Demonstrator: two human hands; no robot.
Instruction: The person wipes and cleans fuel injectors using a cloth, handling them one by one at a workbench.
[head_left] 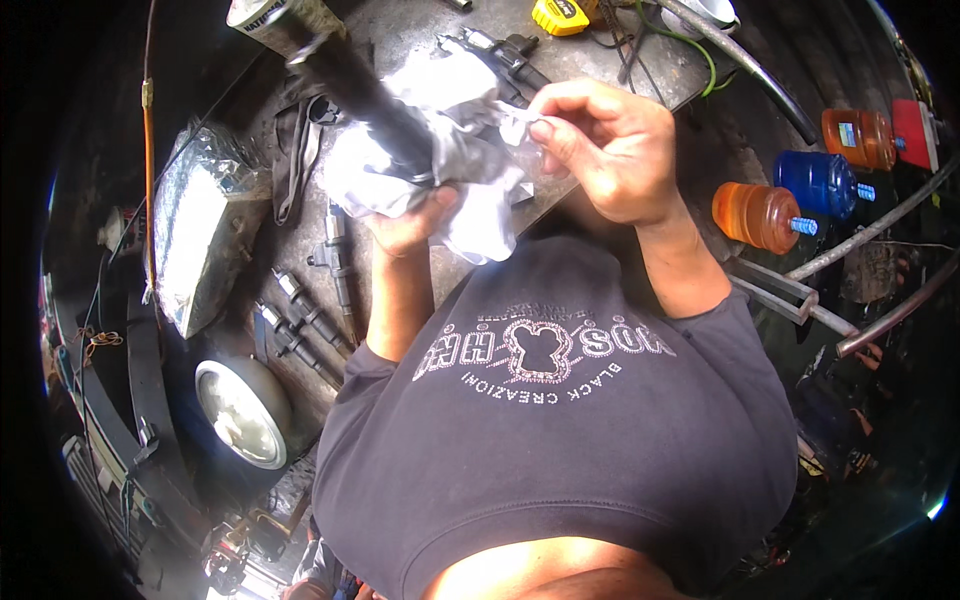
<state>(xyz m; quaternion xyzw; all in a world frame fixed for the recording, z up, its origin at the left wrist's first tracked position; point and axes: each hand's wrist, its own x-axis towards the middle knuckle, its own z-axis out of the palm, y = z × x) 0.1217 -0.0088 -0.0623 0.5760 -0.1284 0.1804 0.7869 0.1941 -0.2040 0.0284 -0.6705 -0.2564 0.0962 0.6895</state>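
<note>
Bunched white cloth [470, 205] is wrapped around the lower end of a dark, rod-shaped part [370, 100], which points up and to the left and is blurred. From below, my left hand [408, 228] grips the cloth around this part; its thumb shows, while most fingers are hidden. My right hand [615, 160] is closed in a pinch on a twisted corner of the same cloth, pulled out to the right. Fuel injectors lie nearby: one [335, 260] left of my left hand, a pair [300, 315] nearer me, and others [505, 60] beyond the cloth.
The grey metal table [400, 25] carries a yellow tape measure [560, 15] at its far side. A plastic-wrapped package [205, 230] and a round pale dish [240, 415] stand on the left. Orange [755, 215] and blue [815, 185] bottles lie at right, near metal tubes [775, 290].
</note>
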